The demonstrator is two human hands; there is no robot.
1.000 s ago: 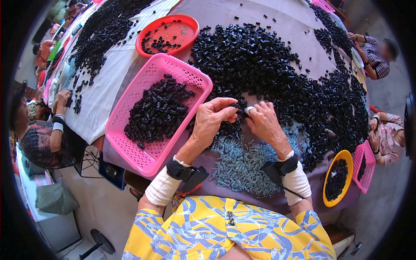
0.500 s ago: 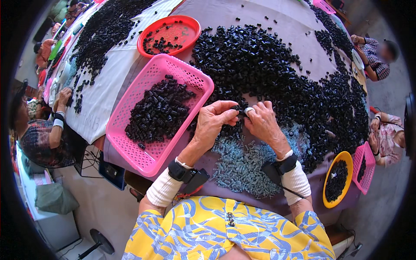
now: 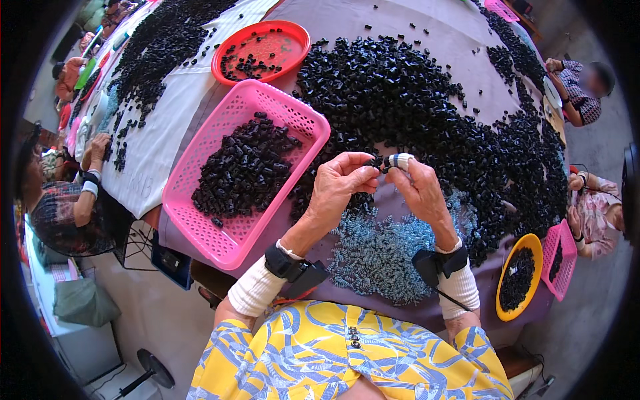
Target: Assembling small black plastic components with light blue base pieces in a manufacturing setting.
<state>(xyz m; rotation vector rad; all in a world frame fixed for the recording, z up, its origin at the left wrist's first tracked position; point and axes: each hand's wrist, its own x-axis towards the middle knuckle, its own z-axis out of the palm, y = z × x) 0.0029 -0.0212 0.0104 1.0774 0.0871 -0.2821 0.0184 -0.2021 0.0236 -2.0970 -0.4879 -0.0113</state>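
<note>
My left hand (image 3: 340, 185) pinches a small black plastic part (image 3: 377, 162) between thumb and fingertips. Close against it, my right hand (image 3: 420, 185), with a striped wrap on one finger, is closed too; a bit of black shows at its fingertips, too small to name. Beyond my hands spreads a big heap of black plastic parts (image 3: 387, 87). Under my wrists lies a pile of small pale metal springs (image 3: 377, 250). Left of my left hand stands a pink perforated basket (image 3: 230, 248), partly filled with black parts (image 3: 243, 170).
A red round tray (image 3: 293, 43) with scattered black parts sits behind the basket. At the right edge are a yellow bowl (image 3: 501, 303) and a smaller pink basket (image 3: 564, 267). Other people work around the table, including one at left (image 3: 63, 213) and one at right (image 3: 579, 93).
My right hand has turned, bringing its wrapped finger up to the black part. Both forearms have shifted slightly to the right, and the left fingers have lifted a little.
</note>
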